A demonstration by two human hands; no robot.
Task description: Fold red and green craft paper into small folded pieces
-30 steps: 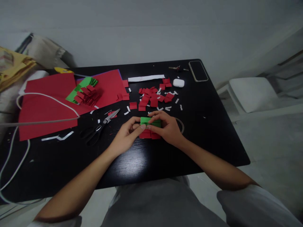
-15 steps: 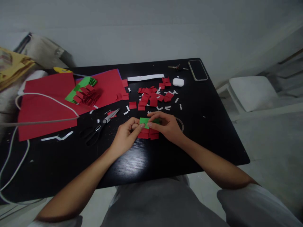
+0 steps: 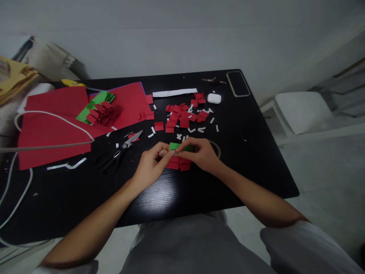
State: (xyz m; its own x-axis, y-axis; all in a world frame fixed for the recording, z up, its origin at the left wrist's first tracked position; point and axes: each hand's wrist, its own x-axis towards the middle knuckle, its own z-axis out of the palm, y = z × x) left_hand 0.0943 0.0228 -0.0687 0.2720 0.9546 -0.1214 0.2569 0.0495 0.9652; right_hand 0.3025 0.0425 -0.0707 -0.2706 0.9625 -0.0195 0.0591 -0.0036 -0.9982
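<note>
Between my two hands is a small green paper piece (image 3: 174,146) with red paper flaps (image 3: 173,163) hanging along its near edge. My left hand (image 3: 152,163) pinches its left end between thumb and fingers. Closed on the same piece from the other side, my right hand (image 3: 201,152) has its thumb and index fingertip near the left thumb. The right fingers hide part of the green paper. Just beyond the hands lies a loose pile of folded red paper squares (image 3: 179,116), with small white strips (image 3: 201,129) scattered around it. A roll of tape (image 3: 216,148) shows partly behind the right hand.
Black-handled scissors (image 3: 121,152) lie left of my hands. Red sheets (image 3: 54,125) cover the table's left side, under a green and red paper bundle (image 3: 99,110) and a white cable (image 3: 61,114). A phone (image 3: 238,83), keys (image 3: 213,81) and a white case (image 3: 214,98) sit at the back right.
The right index finger has come down onto the green paper, its tip now close to the left thumb. The left hand keeps its pinch. The view has shifted slightly.
</note>
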